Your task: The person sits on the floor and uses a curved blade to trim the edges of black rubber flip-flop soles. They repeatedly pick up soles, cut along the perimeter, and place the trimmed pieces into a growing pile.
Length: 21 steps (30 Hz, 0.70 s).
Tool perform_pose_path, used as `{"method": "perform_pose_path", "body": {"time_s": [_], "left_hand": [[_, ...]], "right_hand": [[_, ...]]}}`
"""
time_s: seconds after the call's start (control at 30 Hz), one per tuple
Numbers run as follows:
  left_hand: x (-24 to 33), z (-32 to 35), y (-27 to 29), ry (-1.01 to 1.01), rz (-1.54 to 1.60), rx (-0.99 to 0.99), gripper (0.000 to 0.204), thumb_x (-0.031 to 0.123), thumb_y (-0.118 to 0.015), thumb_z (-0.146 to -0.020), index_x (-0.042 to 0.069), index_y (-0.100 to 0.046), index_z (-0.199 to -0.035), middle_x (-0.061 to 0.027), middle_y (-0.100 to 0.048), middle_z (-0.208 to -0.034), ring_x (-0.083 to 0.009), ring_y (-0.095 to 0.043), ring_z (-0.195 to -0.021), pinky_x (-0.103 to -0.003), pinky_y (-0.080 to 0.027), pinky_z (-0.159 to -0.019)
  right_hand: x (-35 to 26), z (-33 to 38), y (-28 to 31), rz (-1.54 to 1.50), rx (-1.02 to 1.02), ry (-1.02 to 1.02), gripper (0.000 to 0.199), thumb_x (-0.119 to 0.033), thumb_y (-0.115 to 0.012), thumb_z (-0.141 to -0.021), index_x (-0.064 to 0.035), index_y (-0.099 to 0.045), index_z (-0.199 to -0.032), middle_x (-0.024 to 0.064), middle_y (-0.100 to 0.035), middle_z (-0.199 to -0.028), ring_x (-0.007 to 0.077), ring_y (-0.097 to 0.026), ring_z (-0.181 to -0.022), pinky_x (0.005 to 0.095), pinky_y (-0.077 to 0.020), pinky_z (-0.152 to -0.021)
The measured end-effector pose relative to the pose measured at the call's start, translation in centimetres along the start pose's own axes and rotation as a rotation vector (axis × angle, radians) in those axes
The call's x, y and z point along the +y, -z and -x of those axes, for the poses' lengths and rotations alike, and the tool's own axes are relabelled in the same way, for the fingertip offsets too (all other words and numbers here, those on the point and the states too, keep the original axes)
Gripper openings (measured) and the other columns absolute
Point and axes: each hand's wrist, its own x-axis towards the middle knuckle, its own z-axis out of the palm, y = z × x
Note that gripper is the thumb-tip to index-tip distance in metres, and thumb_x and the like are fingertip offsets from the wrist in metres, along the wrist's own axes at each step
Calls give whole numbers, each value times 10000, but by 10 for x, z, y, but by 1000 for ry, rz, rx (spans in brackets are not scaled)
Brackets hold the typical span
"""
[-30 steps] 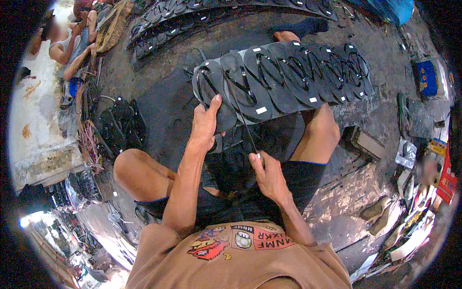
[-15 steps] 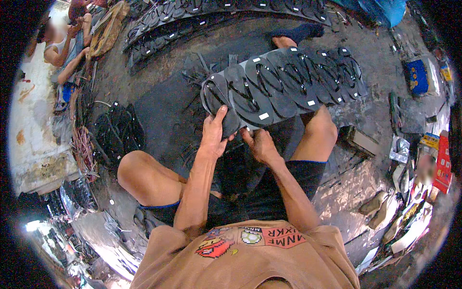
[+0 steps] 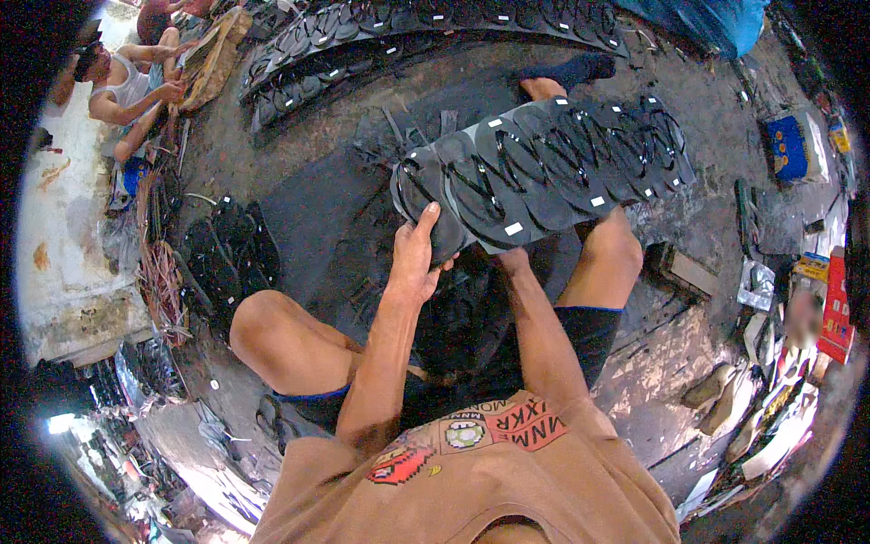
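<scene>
A row of black flip-flops [image 3: 515, 195] lies overlapped on a long dark board [image 3: 497, 246], tilted up to the right in front of me. Small white stickers dot the soles, and the straps are glossy. My left hand [image 3: 420, 252] grips the flip-flop at the row's left end [image 3: 446, 238], thumb on top of the sole and fingers curled under its edge. My right hand [image 3: 513, 260] reaches beneath the board's near edge; its fingers are hidden there. The row's right part sits above my right knee [image 3: 619, 249].
More rows of flip-flops [image 3: 426, 25] stretch along the far side. A dark pile [image 3: 231, 254] lies left of my knee. Another person [image 3: 127, 86] sits at the far left. To the right are a wooden block [image 3: 684, 272] and a blue-and-white box [image 3: 793, 148].
My right hand has slid under the board, so its fingers no longer show. The row and my left hand have shifted slightly right and nearer in the picture.
</scene>
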Motion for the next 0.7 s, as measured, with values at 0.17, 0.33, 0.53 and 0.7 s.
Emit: {"method": "perform_pose_path", "body": {"time_s": [0.17,0.33,0.53,0.7], "left_hand": [[13,43,27,52,-144,-127,419,464,-723,-953,86,-643,-1115,-52,-686,-970,-182,-664,-835,-399,-552,-723],[33,147,44,-400,-467,98,458,339,-711,-987,-6,-606,-1269,-120,-706,-1111,-211,-689,-996,-346,-539,-896],[15,167,63,-545,-794,322,525,307,-666,-1016,-47,-538,-1382,-163,-671,-1270,-303,-643,-1155,-388,-492,-1021],[78,180,62,-394,-201,-80,330,270,-725,-995,29,-668,-1213,-63,-759,-1042,-163,-722,-919,-294,-571,-834]], "right_hand": [[-27,-33,3,-176,-381,-211,495,-516,-551,-1001,-37,-669,-1041,88,-648,-848,250,-609,-741,426,-511,-654],[-149,-16,39,-1169,-351,-490,593,-599,-489,-1057,-35,-664,-1009,40,-631,-766,180,-578,-612,387,-490,-548],[-215,17,168,-975,-64,-54,461,-360,-745,-977,21,-693,-1232,12,-686,-910,86,-606,-835,270,-506,-768],[-238,92,205,-810,-44,79,342,-238,-665,-1026,1,-674,-1271,31,-679,-836,102,-597,-734,294,-500,-680]]}}
